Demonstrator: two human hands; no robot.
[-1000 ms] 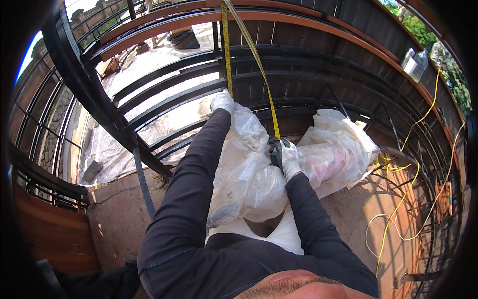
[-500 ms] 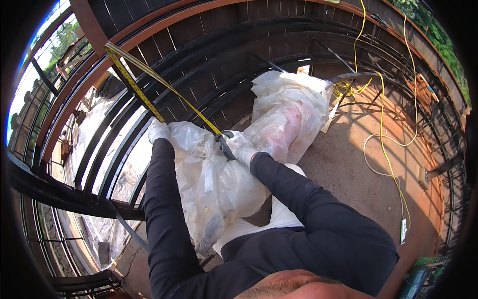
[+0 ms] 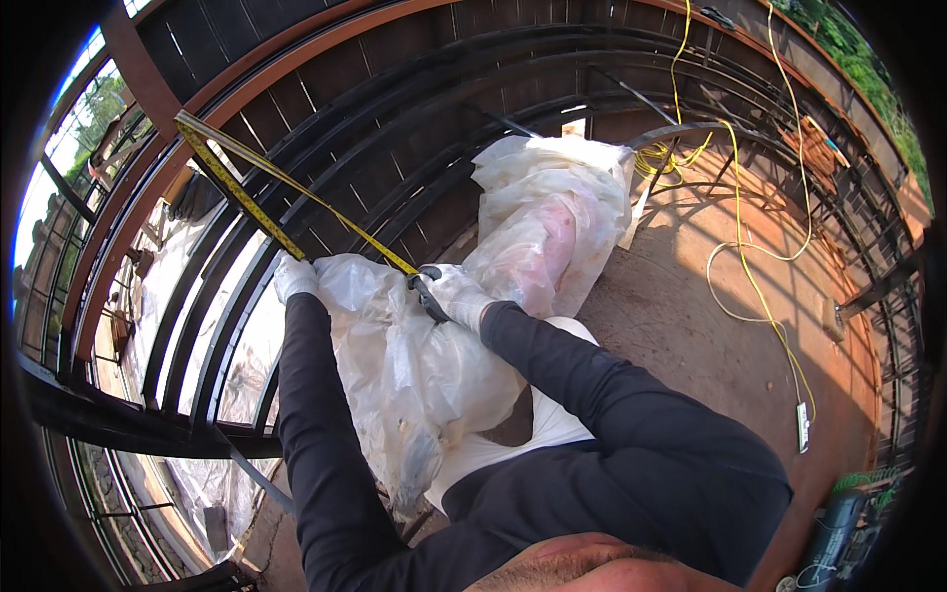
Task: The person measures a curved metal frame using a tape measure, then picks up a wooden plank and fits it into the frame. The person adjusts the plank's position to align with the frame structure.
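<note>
White-gloved, my right hand (image 3: 454,294) is closed around a dark tape measure case (image 3: 427,296). From it the yellow tape blade (image 3: 326,204) stretches up and left to a sharp bend near a reddish-brown post, then doubles back down to my left hand (image 3: 294,278). That hand, also gloved, is closed on the blade beside the curved black metal bars (image 3: 222,311); its fingertips are partly hidden. Crumpled translucent plastic sheeting (image 3: 404,365) lies under and between my hands, across my white-clad legs.
A larger plastic-wrapped bundle (image 3: 552,222) lies ahead, with pinkish material showing through. Curved dark rails and a slatted wall (image 3: 395,89) enclose the far side. A yellow cable (image 3: 745,257) trails over the reddish-brown floor (image 3: 671,326) to a white power strip (image 3: 803,427). A dark cylindrical tool (image 3: 837,528) sits at lower right.
The whole view has shifted slightly, so the bars, bundle and cable sit further left. Both hands keep their hold, and the doubled tape keeps nearly the same shape.
</note>
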